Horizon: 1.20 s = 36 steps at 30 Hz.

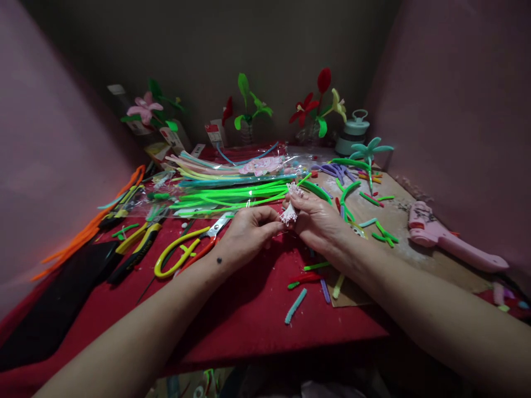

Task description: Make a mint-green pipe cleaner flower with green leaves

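Near the middle of the head view, my right hand (pixel 317 218) grips a small bunch of pale pink flower stamens (pixel 290 211), narrow at the waist and fanned out at both ends. My left hand (pixel 253 229) meets it from the left, thumb and fingertips pinched at the bunch's lower end. Whether the left fingers hold a single stamen or the whole end is too small to tell. Just left of my left hand lie yellow-and-orange scissors (pixel 182 251). Behind both hands, bright green pipe cleaners (pixel 232 194) rest on clear plastic packaging.
Yellow-and-black pliers (pixel 139 243) and a black case-like object (pixel 62 298) lie left on the red cloth (pixel 249 326). Cardboard (pixel 402 199) at right carries pipe cleaner offcuts, a turquoise flower (pixel 370 152) and a pink glue gun-like tool (pixel 452 237). Finished flowers and a lidded jar (pixel 352 132) line the back.
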Tool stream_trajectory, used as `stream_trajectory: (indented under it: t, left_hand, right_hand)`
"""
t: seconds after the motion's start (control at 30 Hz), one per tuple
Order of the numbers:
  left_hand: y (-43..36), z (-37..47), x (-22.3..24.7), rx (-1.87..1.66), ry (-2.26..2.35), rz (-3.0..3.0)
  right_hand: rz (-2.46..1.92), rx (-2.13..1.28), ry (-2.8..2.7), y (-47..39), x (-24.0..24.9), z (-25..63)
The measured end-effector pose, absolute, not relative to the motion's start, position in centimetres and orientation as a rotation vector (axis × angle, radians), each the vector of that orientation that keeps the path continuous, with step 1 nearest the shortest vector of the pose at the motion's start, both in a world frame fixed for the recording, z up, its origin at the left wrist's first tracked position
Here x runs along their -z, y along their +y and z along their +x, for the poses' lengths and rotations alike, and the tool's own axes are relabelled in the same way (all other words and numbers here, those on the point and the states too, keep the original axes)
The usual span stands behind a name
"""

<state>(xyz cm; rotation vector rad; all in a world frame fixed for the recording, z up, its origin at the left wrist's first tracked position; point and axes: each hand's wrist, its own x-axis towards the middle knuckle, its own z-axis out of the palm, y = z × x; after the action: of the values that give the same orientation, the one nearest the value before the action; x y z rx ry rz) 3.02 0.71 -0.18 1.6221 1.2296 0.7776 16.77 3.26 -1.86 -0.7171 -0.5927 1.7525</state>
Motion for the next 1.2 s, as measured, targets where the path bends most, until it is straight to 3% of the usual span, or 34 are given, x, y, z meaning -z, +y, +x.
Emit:
stream_trajectory:
  t: [0.17, 0.3, 0.53, 0.77, 1.03, 1.2]
  left_hand:
    - [0.6, 2.5, -0.3, -0.705, 1.265, 1.684]
    - [0.9, 1.2, -0.8, -0.439, 1.286, 1.734]
    - [1.9, 0.1, 0.0, -0.214, 1.528, 2.348]
    - [1.0, 1.4, -0.6, -0.865, 1.495, 2.073]
    - [0.3, 3.1, 0.5, -0.919, 1.492, 2.248]
    - [0.1, 0.5, -1.4, -0.859, 1.488, 2.156]
  right_hand:
    - [-0.752, -1.689, -0.529, 3.6, 1.8, 16.9]
    - [-0.788, -1.619, -0.446, 4.8, 1.5, 17.8]
    - [-0.779, -1.654, -0.403, 5.0, 1.6, 18.0]
    - [-0.718, -1.698, -0.573, 3.2, 2.1, 17.0]
    - [-0.651, -1.813, -0.774, 2.0, 2.7, 16.2]
    - [-0.689, -1.838, -0.751, 1.6, 2.4, 16.4]
